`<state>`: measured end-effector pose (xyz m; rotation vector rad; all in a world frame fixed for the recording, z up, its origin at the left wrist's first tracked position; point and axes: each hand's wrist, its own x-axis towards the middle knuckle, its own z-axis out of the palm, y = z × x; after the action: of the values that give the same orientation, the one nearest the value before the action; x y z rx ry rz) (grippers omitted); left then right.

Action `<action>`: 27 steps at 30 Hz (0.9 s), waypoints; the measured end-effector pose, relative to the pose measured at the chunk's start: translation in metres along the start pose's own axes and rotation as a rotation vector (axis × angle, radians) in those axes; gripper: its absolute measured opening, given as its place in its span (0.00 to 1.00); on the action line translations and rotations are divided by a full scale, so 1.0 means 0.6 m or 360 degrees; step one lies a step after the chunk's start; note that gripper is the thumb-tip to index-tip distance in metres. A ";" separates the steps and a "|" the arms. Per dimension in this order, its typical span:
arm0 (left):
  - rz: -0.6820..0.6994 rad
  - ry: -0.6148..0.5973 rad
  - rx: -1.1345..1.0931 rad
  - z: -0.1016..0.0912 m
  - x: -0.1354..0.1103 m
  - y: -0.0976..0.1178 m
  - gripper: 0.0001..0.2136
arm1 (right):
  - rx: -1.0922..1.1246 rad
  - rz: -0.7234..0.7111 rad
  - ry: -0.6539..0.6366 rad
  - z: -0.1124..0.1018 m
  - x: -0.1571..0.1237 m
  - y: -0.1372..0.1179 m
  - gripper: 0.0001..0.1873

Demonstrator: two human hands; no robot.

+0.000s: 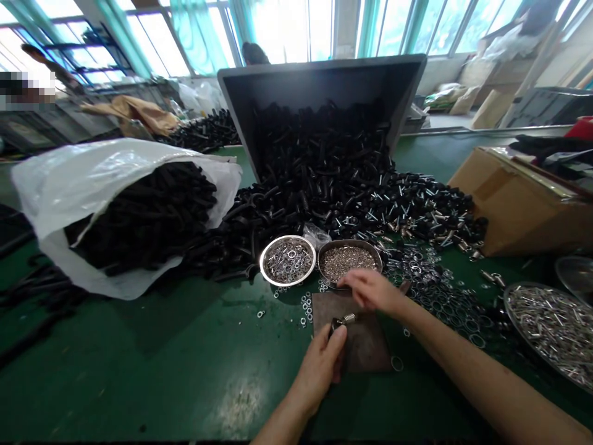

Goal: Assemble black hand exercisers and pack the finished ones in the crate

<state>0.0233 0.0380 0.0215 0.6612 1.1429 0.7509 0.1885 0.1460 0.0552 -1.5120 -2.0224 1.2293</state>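
My left hand (321, 366) is closed around a small black part with a threaded metal bolt (345, 319) sticking out of it, held over a brown pad (365, 343) on the green table. My right hand (370, 289) reaches to the near rim of a metal bowl of tiny nuts (348, 259), fingers curled in a pinch; what they hold is too small to make out. Beside it stands a metal bowl of washers (287, 259). Loose washers (306, 304) lie by the pad.
A grey bin (319, 83) tipped on its side spills a heap of black parts (319, 179). A white plastic bag (92, 179) of black parts lies left. A cardboard box (519, 204) and a tray of metal bolts (551, 324) are right.
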 end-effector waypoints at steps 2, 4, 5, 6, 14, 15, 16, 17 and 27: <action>-0.0062 0.0008 -0.0013 -0.002 0.000 0.001 0.20 | -0.0498 0.0146 0.0656 -0.055 0.064 0.011 0.19; -0.0072 0.0087 -0.0086 -0.004 0.000 0.000 0.20 | -0.0647 0.0278 0.0883 -0.099 0.124 0.024 0.20; -0.0069 0.0125 -0.0141 -0.005 0.000 0.000 0.20 | -0.0709 0.0340 0.0949 -0.114 0.148 0.031 0.22; -0.0066 0.0156 -0.0200 -0.007 0.000 0.000 0.21 | -0.0758 0.0386 0.0983 -0.124 0.168 0.038 0.24; -0.0239 0.0208 -0.0898 -0.021 0.005 0.022 0.26 | -0.0987 0.0367 0.1064 -0.137 0.148 0.056 0.15; -0.0253 0.0199 -0.1014 -0.024 0.008 0.024 0.23 | -0.0992 0.0266 0.1070 -0.133 0.125 0.050 0.14; -0.0244 0.0182 -0.1129 -0.026 0.009 0.026 0.20 | -0.0967 0.0137 0.1063 -0.125 0.099 0.042 0.14; -0.0217 0.0157 -0.1232 -0.027 0.011 0.027 0.17 | -0.0913 -0.0028 0.1026 -0.114 0.070 0.032 0.14; 0.0008 0.0020 -0.1428 0.007 -0.005 0.021 0.09 | -0.0273 -0.0883 0.0249 0.053 -0.137 -0.060 0.12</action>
<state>0.0242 0.0426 0.0344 -0.0980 0.6976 1.1562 0.1757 0.0561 0.0834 -0.9630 -2.2642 0.7113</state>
